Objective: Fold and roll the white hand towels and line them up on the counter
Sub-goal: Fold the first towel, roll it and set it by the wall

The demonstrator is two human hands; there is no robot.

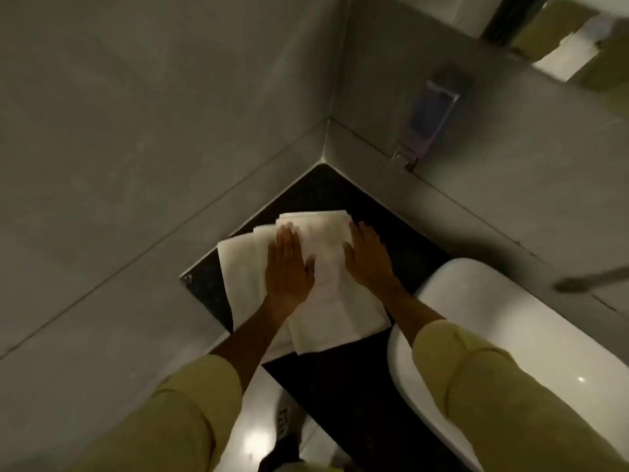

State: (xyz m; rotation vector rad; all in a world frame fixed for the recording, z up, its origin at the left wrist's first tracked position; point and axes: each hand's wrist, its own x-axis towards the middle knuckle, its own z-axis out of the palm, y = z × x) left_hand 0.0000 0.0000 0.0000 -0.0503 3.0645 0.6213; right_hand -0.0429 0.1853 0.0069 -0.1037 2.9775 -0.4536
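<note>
A white hand towel (328, 267) lies flat, folded lengthwise, on the black counter (401, 233) in the wall corner. A second white towel (238, 270) lies spread under it, sticking out to the left. My left hand (287, 267) presses palm down on the top towel's left side, fingers together and straight. My right hand (369, 257) rests flat along the top towel's right edge. Neither hand grips anything. The near end of the top towel (326, 332) reaches toward the counter's front edge.
A white basin (510, 321) stands on the counter at the right, close to my right forearm. A soap dispenser (432, 114) hangs on the right wall above the corner. Grey tiled walls close the counter on the left and back. A mirror (578, 35) is top right.
</note>
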